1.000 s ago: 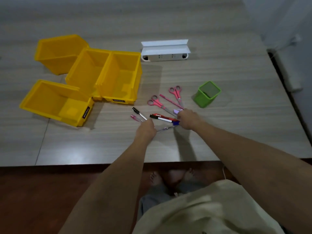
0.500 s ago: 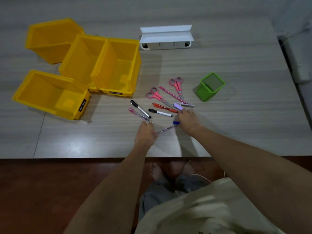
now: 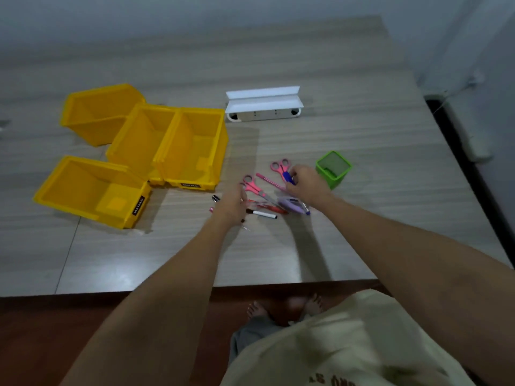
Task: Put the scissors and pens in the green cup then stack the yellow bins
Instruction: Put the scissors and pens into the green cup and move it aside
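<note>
My right hand (image 3: 308, 185) pinches a blue-capped pen (image 3: 288, 176) and holds it above the table, just left of the green cup (image 3: 333, 169). My left hand (image 3: 231, 206) hovers low over the black and pink pens at the left of the pile, fingers loosely curled, holding nothing that I can see. Two pink scissors lie on the table: one (image 3: 281, 165) behind my right hand, one (image 3: 252, 186) beside my left. A pink pen (image 3: 269, 180), a red pen (image 3: 271, 208), a white marker (image 3: 262, 213) and a purple item (image 3: 292, 204) lie between my hands. Several yellow bins (image 3: 192, 146) stand apart at left.
A white box (image 3: 263, 107) with its lid open stands at the back of the wooden table (image 3: 362, 218). The table's near edge runs just behind my forearms. A wall and a dark gap border the table on the right.
My right hand has lifted the blue-capped pen off the table and carried it up and right toward the green cup. My left hand has let go of it and moved forward over the left pens.
</note>
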